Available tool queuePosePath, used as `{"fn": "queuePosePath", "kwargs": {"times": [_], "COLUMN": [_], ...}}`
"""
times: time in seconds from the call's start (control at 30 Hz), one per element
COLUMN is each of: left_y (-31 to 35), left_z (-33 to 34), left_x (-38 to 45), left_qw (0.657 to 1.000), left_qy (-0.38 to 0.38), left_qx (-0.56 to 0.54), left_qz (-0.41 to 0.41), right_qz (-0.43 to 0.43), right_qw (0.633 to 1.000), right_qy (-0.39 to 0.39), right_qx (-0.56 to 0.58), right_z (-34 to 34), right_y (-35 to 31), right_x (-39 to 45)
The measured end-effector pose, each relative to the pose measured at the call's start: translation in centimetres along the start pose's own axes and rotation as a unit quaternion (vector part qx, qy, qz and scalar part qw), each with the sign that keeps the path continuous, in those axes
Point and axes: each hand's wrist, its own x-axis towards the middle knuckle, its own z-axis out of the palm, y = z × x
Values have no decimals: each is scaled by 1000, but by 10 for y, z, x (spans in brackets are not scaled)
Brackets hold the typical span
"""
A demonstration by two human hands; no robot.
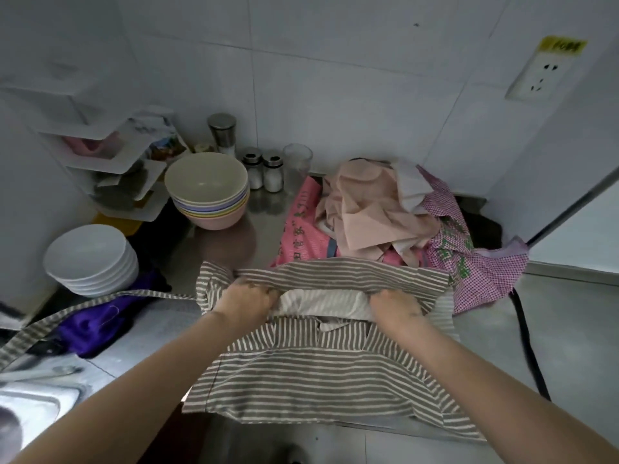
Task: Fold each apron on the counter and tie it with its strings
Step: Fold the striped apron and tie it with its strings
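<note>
Folding was under way on the table [495, 333], where the striped apron [301, 370] lay spread, my left grip [246, 301] and right grip [395, 304] each curled on its folded far edge, the string [67, 313] trailing left, awaiting tying, I judged.

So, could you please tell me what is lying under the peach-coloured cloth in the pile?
The peach-coloured cloth lies on a pink printed apron, with a purple checked apron and white fabric beside it. Whatever sits deeper in the pile is covered.
</note>
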Motion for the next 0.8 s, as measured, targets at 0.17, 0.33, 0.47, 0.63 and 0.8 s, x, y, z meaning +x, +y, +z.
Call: {"fn": "queuePosePath", "kwargs": {"times": [0.17,0.33,0.47,0.63,0.8], "left_y": [-18,-65,-87,-81,-54], "left_z": [24,9,10,22,28], "left_x": [-28,-43,-37,-13,-7], "left_qw": [888,750,652,567,550], "left_qy": [-145,211,99,-2,-104], "left_qx": [-430,-502,-575,-691,-722], "left_qz": [-73,-376,-484,-448,-407], "right_qz": [-41,-72,14,-61,-164], "right_qw": [982,990,996,987,957], "right_qy": [-175,111,67,134,8], "right_qx": [-54,53,49,59,238], "right_z": [-9,-29,-21,-2,-9], "right_y": [-35,-75,-85,-73,-40], "right_x": [12,28,50,48,47]}}
